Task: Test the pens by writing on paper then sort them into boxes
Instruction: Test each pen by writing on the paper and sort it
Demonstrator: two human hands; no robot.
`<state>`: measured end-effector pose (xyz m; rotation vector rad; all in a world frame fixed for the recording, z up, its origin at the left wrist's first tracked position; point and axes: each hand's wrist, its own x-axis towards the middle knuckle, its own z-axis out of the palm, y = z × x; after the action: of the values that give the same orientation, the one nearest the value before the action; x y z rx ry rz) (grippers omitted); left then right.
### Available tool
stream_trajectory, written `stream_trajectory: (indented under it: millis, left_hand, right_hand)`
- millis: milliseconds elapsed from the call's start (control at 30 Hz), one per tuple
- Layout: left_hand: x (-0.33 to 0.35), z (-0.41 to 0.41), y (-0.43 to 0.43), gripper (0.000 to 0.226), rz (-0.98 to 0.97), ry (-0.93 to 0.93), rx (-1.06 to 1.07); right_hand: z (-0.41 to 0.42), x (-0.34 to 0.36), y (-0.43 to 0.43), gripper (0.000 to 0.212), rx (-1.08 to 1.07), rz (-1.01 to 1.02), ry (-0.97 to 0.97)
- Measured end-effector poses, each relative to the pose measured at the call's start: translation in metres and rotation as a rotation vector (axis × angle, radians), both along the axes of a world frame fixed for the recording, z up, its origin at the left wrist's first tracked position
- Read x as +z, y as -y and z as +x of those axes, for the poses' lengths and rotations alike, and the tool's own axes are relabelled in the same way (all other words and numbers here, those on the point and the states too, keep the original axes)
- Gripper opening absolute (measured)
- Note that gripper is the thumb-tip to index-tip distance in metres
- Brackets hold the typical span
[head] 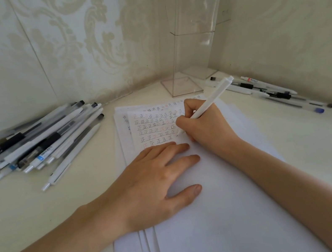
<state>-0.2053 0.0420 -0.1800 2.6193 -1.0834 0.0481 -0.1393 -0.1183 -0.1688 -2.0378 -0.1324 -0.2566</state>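
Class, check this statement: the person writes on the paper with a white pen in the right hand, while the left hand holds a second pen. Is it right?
Not quite. The left hand holds no pen: it lies flat, fingers straight, on the paper. The rest stands: the right hand grips the white pen and writes, as the head view shows.

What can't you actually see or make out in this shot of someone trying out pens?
- Head view: the mark being written is hidden behind the right hand gripping the white pen.
- Ends of the written rows on the paper: covered by that hand.
- Print on the pile of pens at left: too small.
- Paper's near edge: cut off by the frame's bottom.
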Motion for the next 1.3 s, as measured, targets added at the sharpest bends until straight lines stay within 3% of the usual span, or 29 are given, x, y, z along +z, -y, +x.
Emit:
stream_trajectory:
  millis: [500,767,900,967,1067,1133,1200,1300]
  left_hand:
    - [-0.001,0.000,0.000,0.066,-0.009,0.004,0.000]
    - [-0.002,0.001,-0.001,0.066,-0.018,0.012,-0.014]
    - [-0.003,0.001,-0.001,0.064,-0.036,0.034,-0.026]
    - [-0.002,0.001,-0.002,0.060,-0.086,0.036,-0.013]
    - [0.000,0.002,-0.004,0.051,-0.252,0.000,0.081]
    - [0.003,0.001,-0.003,0.048,-0.373,-0.066,0.168]
    - [0.006,0.000,-0.003,0.055,-0.469,-0.132,0.218]
    - [0.009,0.000,-0.003,0.056,-0.531,-0.118,0.171]
  right_hand:
    - [-0.002,0.002,0.000,0.023,0.032,0.026,-0.037]
    - [0.001,-0.001,0.001,0.039,0.002,-0.015,0.021]
    - [-0.001,0.000,0.005,0.034,0.042,0.076,-0.007]
    - [-0.002,0.003,0.009,0.029,0.078,0.119,-0.016]
    - [0.000,0.003,0.014,0.015,0.107,0.016,0.039]
    - [0.001,0.005,0.016,0.032,0.139,-0.020,0.059]
    - [-0.002,0.009,0.016,0.043,0.212,0.041,0.032]
    - [-0.006,0.012,0.016,0.026,0.252,0.200,0.001]
